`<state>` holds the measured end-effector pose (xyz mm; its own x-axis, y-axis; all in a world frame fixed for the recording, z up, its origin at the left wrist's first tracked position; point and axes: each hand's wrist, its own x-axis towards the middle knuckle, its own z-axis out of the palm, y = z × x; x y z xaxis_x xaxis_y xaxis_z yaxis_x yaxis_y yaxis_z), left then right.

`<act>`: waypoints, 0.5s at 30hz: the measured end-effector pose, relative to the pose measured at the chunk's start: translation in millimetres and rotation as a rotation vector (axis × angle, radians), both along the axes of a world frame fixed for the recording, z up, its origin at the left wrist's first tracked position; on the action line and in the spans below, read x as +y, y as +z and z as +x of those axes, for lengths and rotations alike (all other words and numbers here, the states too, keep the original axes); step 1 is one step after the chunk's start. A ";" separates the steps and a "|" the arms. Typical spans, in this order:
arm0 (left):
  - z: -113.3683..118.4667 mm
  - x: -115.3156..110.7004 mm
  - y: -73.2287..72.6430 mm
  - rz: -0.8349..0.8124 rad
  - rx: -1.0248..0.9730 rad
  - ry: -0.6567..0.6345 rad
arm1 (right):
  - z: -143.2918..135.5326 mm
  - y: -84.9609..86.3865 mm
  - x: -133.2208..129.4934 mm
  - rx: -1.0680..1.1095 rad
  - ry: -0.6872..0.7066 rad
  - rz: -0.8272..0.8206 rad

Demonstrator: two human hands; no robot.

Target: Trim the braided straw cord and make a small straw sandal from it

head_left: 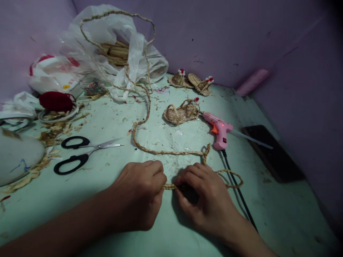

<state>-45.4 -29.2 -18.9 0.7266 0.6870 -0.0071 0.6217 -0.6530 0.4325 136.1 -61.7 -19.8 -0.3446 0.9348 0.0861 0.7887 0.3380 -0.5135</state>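
A braided straw cord stretches between my two hands, lying as side-by-side strands there. My left hand is closed in a fist on its left end. With fingers and thumb pinched, my right hand grips the same cord a short way to the right. Past the right hand the cord forms a loop, and a long length runs back across the table to a plastic bag. Beyond the hands lies a small woven straw slipper with a red bead. A pink glue gun rests beside it, its red light lit.
Black-handled scissors lie partly spread on the left. A dark phone is under the glue stick at right; the glue gun's black cable passes by my right hand. At the back are a white plastic bag, red yarn and more slippers.
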 end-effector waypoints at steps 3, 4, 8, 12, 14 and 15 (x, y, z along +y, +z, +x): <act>3.7 1.2 0.1 -0.004 0.012 0.031 | -2.6 -2.8 2.8 -0.043 0.000 0.014; 4.9 1.9 0.0 -0.006 0.016 0.048 | -3.7 -3.6 3.6 -0.059 0.001 0.020; 10.1 5.1 1.8 -0.049 0.065 0.104 | -7.9 -5.8 4.5 -0.120 -0.006 0.043; 16.4 6.8 7.4 -0.141 0.127 0.222 | -8.7 -5.1 3.3 -0.100 -0.049 -0.001; 19.0 7.2 9.3 -0.168 0.135 0.269 | -7.7 -3.7 3.1 -0.048 -0.065 -0.036; 19.8 7.3 9.6 -0.175 0.131 0.280 | -7.0 -3.0 3.1 -0.015 -0.068 -0.048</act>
<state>-25.6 -21.9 -9.3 0.4956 0.8395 -0.2229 0.8235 -0.3726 0.4279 129.1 -58.6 -22.9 -0.2808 0.9591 0.0362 0.8168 0.2586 -0.5158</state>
